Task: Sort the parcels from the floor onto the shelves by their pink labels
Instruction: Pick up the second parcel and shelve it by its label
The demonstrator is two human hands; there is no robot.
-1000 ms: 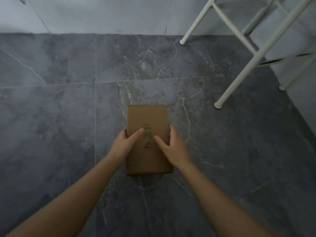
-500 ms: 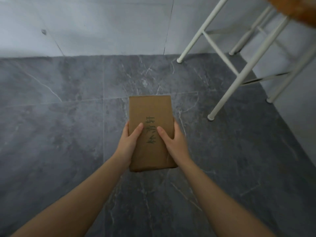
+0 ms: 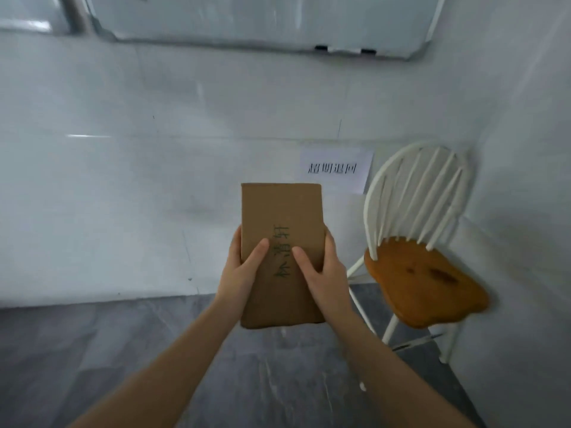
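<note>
Two hands clasp one brown cardboard parcel (image 3: 282,242) at frame centre: the left hand (image 3: 239,273) wraps its 9 o'clock edge, the right hand (image 3: 324,271) its 3 o'clock edge, thumbs pressed flat on the handwritten face. No pink label shows on this side. It looks like the carrying step; next comes finding the label and a matching shelf, none in view. At 3 o'clock stands one white chair (image 3: 423,251); one paper sign (image 3: 336,171) hangs at 1 o'clock.
</note>
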